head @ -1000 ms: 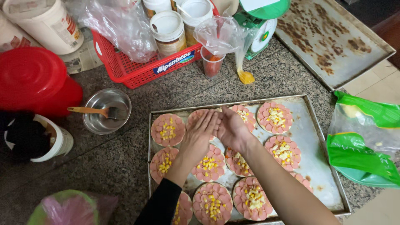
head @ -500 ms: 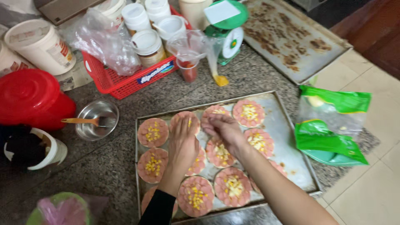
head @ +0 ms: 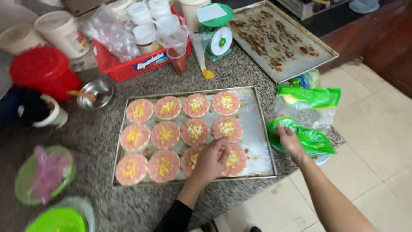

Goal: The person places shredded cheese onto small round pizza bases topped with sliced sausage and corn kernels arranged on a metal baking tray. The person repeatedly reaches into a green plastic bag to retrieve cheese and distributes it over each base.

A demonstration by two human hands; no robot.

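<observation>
My left hand (head: 212, 160) is resting low in the middle of the frame, fingers loosely curled and gripping nothing, lying over the bottom-row rounds (head: 195, 131) of topped pink slices with yellow bits. My right hand (head: 288, 139) is reaching out at right centre, fingers closing on the edge of the green-and-clear plastic bag (head: 307, 116) hanging at the counter's right edge. Those rounds are sitting in three rows of four on the metal baking tray (head: 257, 129), which is taking up the centre of the speckled stone counter (head: 90, 141). A second, stained empty tray (head: 281, 38) is lying in the upper right. Just left of it a green kitchen scale (head: 216, 32) is standing, with a red basket (head: 137, 60) of white-lidded jars further left. A small steel bowl (head: 96, 91) with a brush in it is sitting at upper left, beside a red lidded tub (head: 43, 71). A green bowl (head: 40, 176) lined with pink plastic is sitting at lower left, and another green lid (head: 58, 219) is showing in the bottom left corner.
</observation>
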